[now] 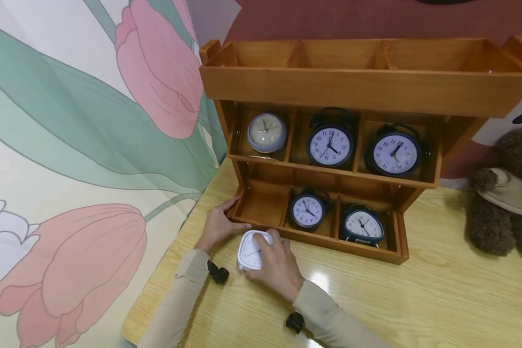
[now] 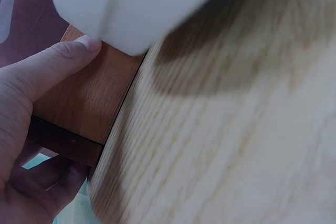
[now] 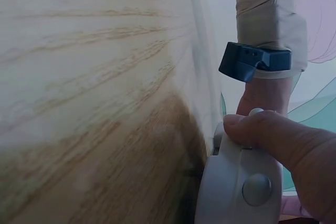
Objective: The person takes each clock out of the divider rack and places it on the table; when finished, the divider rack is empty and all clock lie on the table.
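My right hand (image 1: 279, 263) grips a white, rounded-square alarm clock (image 1: 249, 251), its thumb on the near side and fingers over the dial. In the right wrist view the thumb presses the clock's edge (image 3: 239, 182) close over the table. My left hand (image 1: 219, 223) grips the lower left corner of the wooden shelf (image 1: 296, 232), thumb along the front board and fingers round the side, as the left wrist view shows. Right behind the white clock is the bottom-left compartment (image 1: 261, 205), with bare wood inside. Beside it stand a black alarm clock (image 1: 307, 211) and a teal-framed clock (image 1: 363, 226).
On the middle tier are a lavender-rimmed clock (image 1: 267, 133) and two black twin-bell clocks, one central (image 1: 329, 145) and one at right (image 1: 396, 153). The top tier (image 1: 365, 87) overhangs them. A brown plush toy (image 1: 504, 203) sits at right; a flowered wall (image 1: 91, 145) borders the table's left edge.
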Action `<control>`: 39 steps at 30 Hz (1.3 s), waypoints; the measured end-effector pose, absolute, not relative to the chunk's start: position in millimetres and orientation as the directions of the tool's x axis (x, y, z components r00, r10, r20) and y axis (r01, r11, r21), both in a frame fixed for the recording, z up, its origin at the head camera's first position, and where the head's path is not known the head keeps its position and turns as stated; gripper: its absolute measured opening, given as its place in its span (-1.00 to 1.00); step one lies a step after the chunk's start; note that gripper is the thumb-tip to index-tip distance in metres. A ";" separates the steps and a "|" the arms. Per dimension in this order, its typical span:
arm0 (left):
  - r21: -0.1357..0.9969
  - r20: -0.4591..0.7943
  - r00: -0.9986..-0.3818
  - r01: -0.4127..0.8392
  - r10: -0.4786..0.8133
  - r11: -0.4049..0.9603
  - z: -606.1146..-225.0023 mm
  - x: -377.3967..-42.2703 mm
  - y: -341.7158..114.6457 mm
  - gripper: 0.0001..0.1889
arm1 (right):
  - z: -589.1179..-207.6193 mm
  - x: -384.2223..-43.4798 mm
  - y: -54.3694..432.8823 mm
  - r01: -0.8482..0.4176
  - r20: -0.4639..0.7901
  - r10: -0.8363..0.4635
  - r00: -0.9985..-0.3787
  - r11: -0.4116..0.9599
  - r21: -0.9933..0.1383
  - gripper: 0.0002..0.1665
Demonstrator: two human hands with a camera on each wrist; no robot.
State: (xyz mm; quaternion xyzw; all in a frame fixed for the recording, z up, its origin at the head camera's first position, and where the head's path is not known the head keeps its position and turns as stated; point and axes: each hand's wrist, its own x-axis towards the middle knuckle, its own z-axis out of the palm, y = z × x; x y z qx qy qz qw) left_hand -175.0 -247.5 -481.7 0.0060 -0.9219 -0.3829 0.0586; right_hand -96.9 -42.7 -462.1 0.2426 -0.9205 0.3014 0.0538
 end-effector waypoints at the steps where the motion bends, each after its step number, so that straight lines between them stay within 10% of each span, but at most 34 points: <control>1: 0.707 0.103 -0.993 0.033 -0.057 0.706 -481.4 -175.0 -247.5 -0.06 | -462.4 -97.2 -43.0 -0.478 0.242 -0.415 -0.877 0.704 -0.526 -0.01; 39: 0.738 0.055 -0.996 -0.010 -0.075 0.675 -482.4 -173.2 -247.5 -0.07 | -468.2 -94.9 -41.0 -0.473 0.203 -0.430 -0.879 0.744 -0.471 0.03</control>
